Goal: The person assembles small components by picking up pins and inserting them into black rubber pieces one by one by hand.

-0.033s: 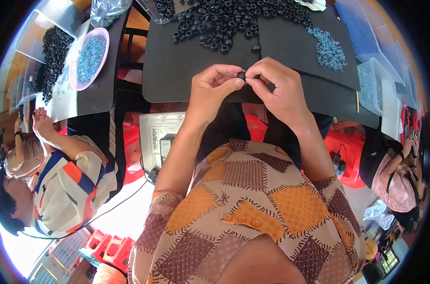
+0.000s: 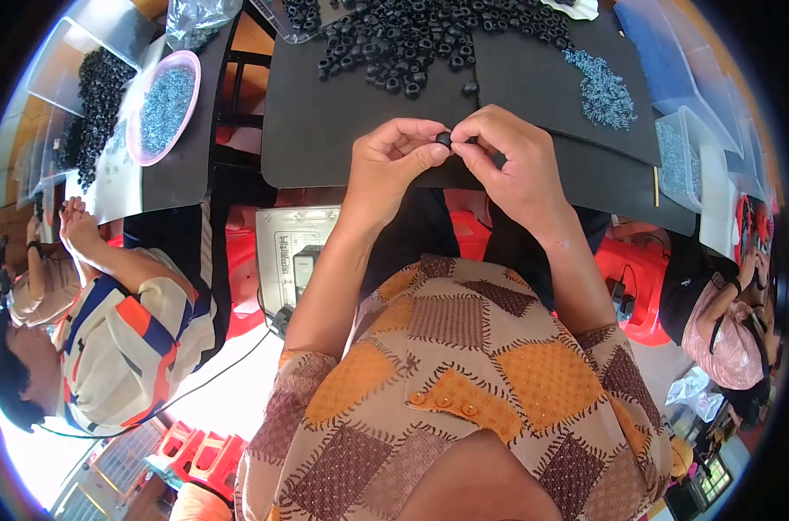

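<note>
My left hand is closed in a pinch, thumb and forefinger on a small round black cap-like piece. Close against it, my right hand is also pinched shut; its fingertips meet at the side of the piece. A dark bit shows between the right fingers, too small to name. Both hands hover over the near part of the black table. Just beyond them lies a single black piece, and farther back spreads a heap of similar hollow black pieces.
Small blue-clear parts form a pile at the right, beside a clear plastic tub. At the left, a pink-rimmed plate holds more of them. A co-worker in a patterned shirt sits there. Red stools stand below the table.
</note>
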`<action>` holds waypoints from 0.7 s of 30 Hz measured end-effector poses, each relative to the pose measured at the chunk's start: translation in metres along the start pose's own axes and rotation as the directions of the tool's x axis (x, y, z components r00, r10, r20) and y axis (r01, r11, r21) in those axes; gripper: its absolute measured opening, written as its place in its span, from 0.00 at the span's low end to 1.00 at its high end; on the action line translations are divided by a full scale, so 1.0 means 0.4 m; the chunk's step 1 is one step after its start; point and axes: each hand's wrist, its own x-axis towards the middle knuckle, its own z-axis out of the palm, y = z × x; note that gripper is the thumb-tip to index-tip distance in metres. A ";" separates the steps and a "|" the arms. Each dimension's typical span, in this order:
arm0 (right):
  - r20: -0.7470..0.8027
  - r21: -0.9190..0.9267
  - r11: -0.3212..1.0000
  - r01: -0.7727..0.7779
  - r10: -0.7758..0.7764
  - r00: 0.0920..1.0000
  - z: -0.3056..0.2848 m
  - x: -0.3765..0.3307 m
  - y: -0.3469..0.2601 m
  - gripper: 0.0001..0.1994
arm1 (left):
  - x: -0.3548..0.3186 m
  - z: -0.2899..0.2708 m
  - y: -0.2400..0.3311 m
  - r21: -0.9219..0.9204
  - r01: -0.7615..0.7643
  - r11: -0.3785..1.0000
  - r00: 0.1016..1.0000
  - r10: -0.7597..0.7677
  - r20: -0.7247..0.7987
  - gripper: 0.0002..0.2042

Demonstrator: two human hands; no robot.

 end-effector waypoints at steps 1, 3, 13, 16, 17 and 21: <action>0.000 -0.001 1.000 0.000 0.000 1.000 -0.003 0.002 -0.005 0.06 | 0.000 -0.001 0.000 0.000 0.000 1.000 1.000 0.000 0.001 0.11; -0.009 -0.032 0.999 -0.023 0.023 1.000 -0.007 0.006 -0.017 0.07 | -0.002 -0.004 0.001 -0.044 0.012 0.999 1.000 -0.011 0.023 0.11; -0.059 0.126 0.980 -0.153 0.161 0.985 -0.029 -0.003 0.006 0.11 | -0.001 -0.011 -0.002 -0.253 0.101 0.962 0.994 -0.088 0.061 0.13; -0.110 0.062 0.997 0.042 -0.035 0.993 -0.025 0.005 0.010 0.10 | -0.001 -0.015 0.001 -0.268 0.102 0.958 0.994 -0.086 0.071 0.13; -0.100 0.097 0.995 -0.023 0.032 0.994 -0.024 0.007 0.001 0.10 | -0.001 -0.017 0.003 -0.269 0.100 0.958 0.993 -0.081 0.080 0.13; -0.047 0.128 0.977 -0.172 0.179 0.983 -0.026 0.012 -0.003 0.08 | -0.001 -0.022 0.004 -0.258 0.090 0.962 0.993 -0.067 0.097 0.12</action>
